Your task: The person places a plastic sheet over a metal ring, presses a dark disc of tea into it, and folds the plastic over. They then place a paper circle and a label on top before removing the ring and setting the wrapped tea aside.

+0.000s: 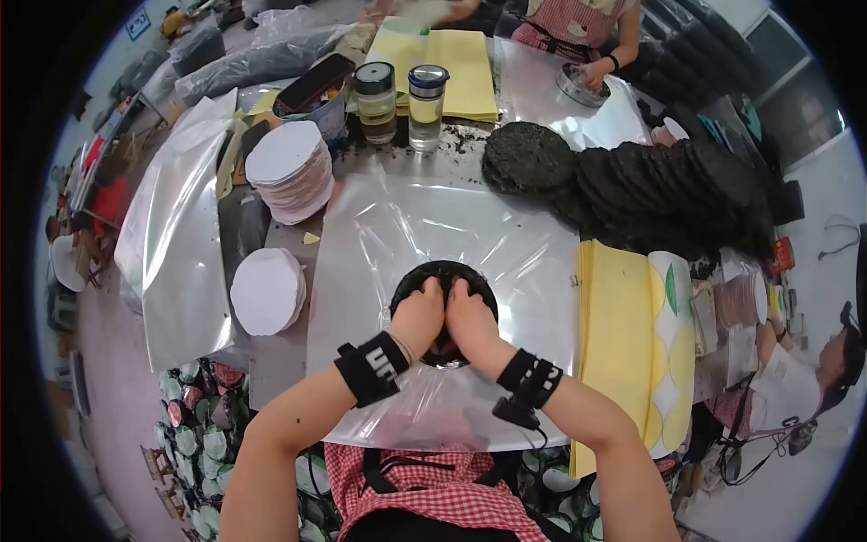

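Left hand [419, 320] and right hand [472, 322] apparently pressing the dark round mass [443, 268] on the shiny sheet [361, 230].
They sit together, fingertips hidden, grip untellable; further pressing likely calls for even force.

A dark-paned window [768, 54] breaks the pale right-hand wall [826, 185], and wooden stools [157, 466] stand on the pinkish floor [117, 388]
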`<state>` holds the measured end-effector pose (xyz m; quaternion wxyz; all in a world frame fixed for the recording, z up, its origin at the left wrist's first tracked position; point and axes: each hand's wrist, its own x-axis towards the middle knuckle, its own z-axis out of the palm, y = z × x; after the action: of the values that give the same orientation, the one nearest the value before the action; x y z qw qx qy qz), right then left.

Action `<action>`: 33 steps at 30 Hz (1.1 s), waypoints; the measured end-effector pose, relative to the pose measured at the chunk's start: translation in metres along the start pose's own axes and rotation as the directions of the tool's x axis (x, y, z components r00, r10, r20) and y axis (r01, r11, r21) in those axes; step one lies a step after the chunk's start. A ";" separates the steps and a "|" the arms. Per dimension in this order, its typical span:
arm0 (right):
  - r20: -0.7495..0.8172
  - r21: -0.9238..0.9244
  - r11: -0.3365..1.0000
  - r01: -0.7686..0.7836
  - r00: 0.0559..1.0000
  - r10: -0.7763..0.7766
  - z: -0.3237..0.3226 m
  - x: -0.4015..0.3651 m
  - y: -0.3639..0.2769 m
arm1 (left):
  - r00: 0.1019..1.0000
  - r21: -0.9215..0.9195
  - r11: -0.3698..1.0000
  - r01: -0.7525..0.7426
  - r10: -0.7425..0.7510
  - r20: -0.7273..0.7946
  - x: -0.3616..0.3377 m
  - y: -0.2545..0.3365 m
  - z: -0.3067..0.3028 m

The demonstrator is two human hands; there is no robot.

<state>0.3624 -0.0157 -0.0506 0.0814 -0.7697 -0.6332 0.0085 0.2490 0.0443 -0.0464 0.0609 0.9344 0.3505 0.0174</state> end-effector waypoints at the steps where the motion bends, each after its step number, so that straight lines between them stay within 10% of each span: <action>1: 0.112 0.166 0.984 -0.057 0.993 0.039 0.006 0.008 0.006 | 0.988 -0.018 0.999 -0.038 0.040 0.151 0.007 -0.005 -0.013; 3: 0.235 0.321 0.937 -0.141 0.970 0.065 0.018 0.011 0.013 | 0.962 -0.063 0.994 -0.085 0.098 0.253 0.009 -0.009 -0.021; 5: 0.034 0.343 0.939 -0.023 0.999 0.012 0.025 0.005 0.016 | 0.950 -0.069 0.994 -0.088 0.104 0.294 0.006 -0.009 -0.032; 9: 0.065 0.069 0.984 0.167 0.983 -0.171 -0.007 -0.001 0.011 | 0.987 -0.467 0.870 -0.158 0.149 -0.058 -0.086 0.011 -0.074; 11: 0.139 0.050 0.990 0.129 0.981 -0.135 -0.018 -0.001 0.006 | 0.961 -0.371 0.898 -0.235 0.157 -0.227 -0.141 0.016 -0.095; 15: 0.253 -0.053 0.981 0.185 0.953 -0.166 -0.018 0.003 0.006 | 0.984 0.079 0.984 -0.162 0.166 -0.059 -0.197 -0.020 -0.074; 17: 0.252 -0.033 0.985 0.170 0.955 -0.157 -0.025 0.000 0.005 | 0.809 0.141 0.905 -0.402 0.423 -0.408 -0.209 -0.017 -0.103; 18: 0.237 -0.043 0.985 0.167 0.960 -0.153 -0.022 -0.002 0.003 | 0.681 -0.123 0.691 -0.712 0.638 -0.360 -0.229 -0.012 -0.087; 20: 0.218 -0.041 0.986 0.159 0.965 -0.146 -0.023 -0.004 0.002 | 0.594 -0.523 0.389 -0.759 0.742 -0.311 -0.250 -0.024 -0.009; 22: 0.205 -0.036 0.988 0.148 0.969 -0.137 -0.025 -0.007 -0.001 | 0.735 -0.301 0.740 -0.602 0.660 0.154 -0.217 -0.058 0.004; 23: 0.191 -0.033 0.990 0.134 0.974 -0.125 -0.029 -0.005 -0.002 | 0.918 -0.511 0.805 -0.303 0.390 0.069 -0.185 -0.068 -0.002; 25: 0.263 -0.038 0.986 0.163 0.954 -0.147 -0.035 -0.005 -0.004 | 0.983 -0.562 0.808 -0.177 0.111 -0.149 -0.119 -0.067 -0.027; 28: 0.049 0.203 0.944 0.260 0.960 -0.275 -0.038 -0.025 0.013 | 0.906 -0.329 0.862 -0.386 0.287 -0.310 -0.087 -0.020 -0.032; 30: 0.011 0.830 0.550 0.097 0.982 -0.189 -0.080 -0.088 0.018 | 0.890 -0.224 0.873 -0.434 0.376 -0.260 -0.076 -0.017 -0.008; 33: -0.044 0.266 0.902 0.340 0.939 -0.341 -0.099 -0.180 0.040 | 0.929 -0.385 0.851 -0.358 0.280 -0.243 -0.079 -0.016 -0.014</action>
<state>0.3772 -0.2101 0.0254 0.1844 -0.6287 -0.7510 0.0819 0.1777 0.0059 -0.0337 0.2267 0.9386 0.1817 0.1861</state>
